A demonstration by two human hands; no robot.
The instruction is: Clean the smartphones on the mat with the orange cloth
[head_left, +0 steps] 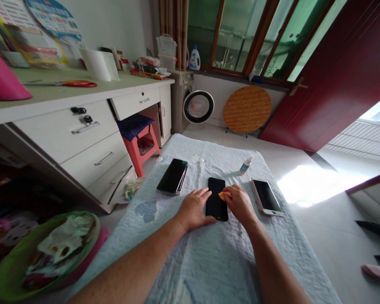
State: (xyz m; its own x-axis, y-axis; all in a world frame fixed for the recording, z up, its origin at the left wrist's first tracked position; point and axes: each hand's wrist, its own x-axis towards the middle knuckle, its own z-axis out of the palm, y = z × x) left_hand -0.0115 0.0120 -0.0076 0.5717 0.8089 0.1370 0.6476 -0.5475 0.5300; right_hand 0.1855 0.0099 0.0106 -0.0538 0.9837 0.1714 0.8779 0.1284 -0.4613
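Pale blue quilt (209,253) spread over a long flat surface, running from near to far. Three phones lie on it in a row.

Middle: black phone (215,192), screen up, long side running near to far. Both hands on it.

Left hand (193,210): laid flat, palm down on the quilt at the phone's left edge. Fingers (202,195) loosely apart and stretched out, tips touching the left side of the phone, thumb at its near left corner. Not gripping anything.

Right hand (240,203): at the phone's right edge, fingers drawn together and pinching a small orange pad (223,195). The pad sits against the upper right part of the screen.

Left of the black phone, a little farther off: dark phone (172,176), lying at a slight angle, apart from the left hand. It may be two stacked; cannot tell.

Right, just beside the right hand: white-edged phone (267,197), screen up.

Far right on the quilt: small bottle (245,165) lying tilted. Far middle: small white scrap (197,158).

Left of the quilt: white desk (82,139) with drawers, keys (80,110) hanging in the top lock. Red stool (141,143) with a blue cushion under the desk. Green basin (6,274) on the near left floor, full of crumpled wrappings.

Far wall: washing machine (194,103), round wooden board (247,109) leaning upright, dark red door (332,76) to the right.
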